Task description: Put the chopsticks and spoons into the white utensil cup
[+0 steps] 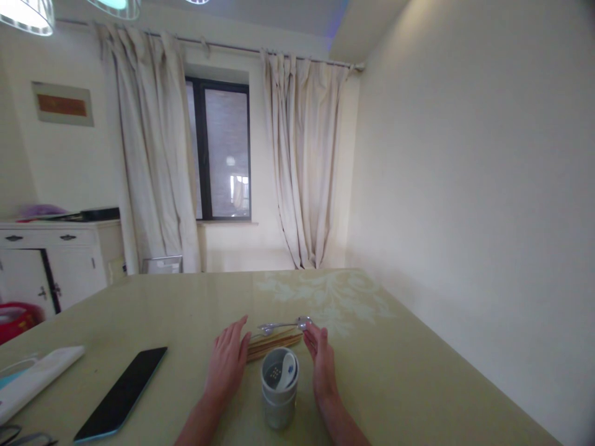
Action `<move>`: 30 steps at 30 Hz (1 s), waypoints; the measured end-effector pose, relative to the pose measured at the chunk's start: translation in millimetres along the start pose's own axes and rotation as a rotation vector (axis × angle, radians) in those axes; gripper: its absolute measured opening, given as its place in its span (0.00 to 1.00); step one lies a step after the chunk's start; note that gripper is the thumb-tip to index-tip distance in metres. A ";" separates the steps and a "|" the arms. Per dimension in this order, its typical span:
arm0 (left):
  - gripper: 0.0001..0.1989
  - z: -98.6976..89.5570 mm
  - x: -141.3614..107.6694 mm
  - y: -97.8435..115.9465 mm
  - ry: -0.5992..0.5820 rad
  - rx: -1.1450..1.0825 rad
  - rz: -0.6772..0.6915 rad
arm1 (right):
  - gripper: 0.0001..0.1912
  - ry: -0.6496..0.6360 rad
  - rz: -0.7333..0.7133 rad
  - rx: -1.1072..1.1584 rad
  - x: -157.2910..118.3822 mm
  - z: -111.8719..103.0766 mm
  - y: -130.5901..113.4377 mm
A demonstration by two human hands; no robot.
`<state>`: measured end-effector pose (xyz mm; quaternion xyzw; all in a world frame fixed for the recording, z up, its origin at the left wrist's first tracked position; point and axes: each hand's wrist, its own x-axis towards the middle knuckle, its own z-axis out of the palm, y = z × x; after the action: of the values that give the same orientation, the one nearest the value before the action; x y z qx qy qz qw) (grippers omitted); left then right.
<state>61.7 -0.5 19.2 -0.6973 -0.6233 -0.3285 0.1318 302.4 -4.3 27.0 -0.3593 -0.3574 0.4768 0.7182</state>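
Observation:
My left hand [227, 360] lies at the left ends of a bundle of wooden chopsticks [274, 344], its fingers stretched out and holding nothing. On the other side, my right hand [324, 362] is open, fingertips at the right ends of the chopsticks and beside the bowl of a metal spoon [304, 323]; whether they touch it, I cannot tell. Metal spoons lie crosswise just beyond the chopsticks. Between my forearms stands a grey utensil holder [278, 406], upright, with small drain holes in its bottom. A white ceramic spoon [286, 371] leans inside it.
A black phone or tablet [123, 393] lies on the table [395, 384] to the left. Farther left are a white flat object [41, 378] and a cable [32, 438]. A wall [488, 217] runs along the table's right edge. A red basket [21, 319] stands beyond the left edge.

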 end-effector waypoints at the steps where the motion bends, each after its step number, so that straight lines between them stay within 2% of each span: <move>1: 0.21 2.2 -0.8 3.0 0.037 -0.028 0.066 | 0.46 -0.049 -0.041 -0.027 -3.9 2.1 -2.6; 4: 0.21 5.7 -4.4 14.2 0.006 -0.047 0.209 | 0.40 -0.176 -0.154 -0.126 -14.9 7.3 -8.7; 7: 0.22 3.5 -7.3 20.7 -0.113 -0.009 0.230 | 0.35 -0.254 -0.239 -0.240 -21.3 9.9 -11.1; 12: 0.25 -5.4 -3.5 7.3 -0.202 0.045 0.079 | 0.31 -0.258 -0.276 -0.383 -25.5 11.5 -20.4; 16: 0.25 -8.6 2.6 -11.8 -0.253 0.099 -0.146 | 0.28 -0.232 -0.276 -0.448 -31.9 13.8 -42.6; 19: 0.26 -6.0 4.5 -19.2 -0.292 0.124 -0.249 | 0.24 -0.230 -0.260 -0.490 -35.9 16.1 -57.5; 24: 0.25 -0.9 2.5 -16.8 -0.347 0.164 -0.289 | 0.17 -0.271 -0.188 -0.556 -35.6 17.4 -68.0; 30: 0.26 -8.7 -0.8 -11.2 -0.369 0.194 -0.282 | 0.14 -0.347 -0.107 -0.562 -34.0 15.1 -66.0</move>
<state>48.4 -4.2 22.8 -0.6357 -0.7565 -0.1496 0.0351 307.8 -52.7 85.1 -0.4374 -0.6101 0.3751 0.5438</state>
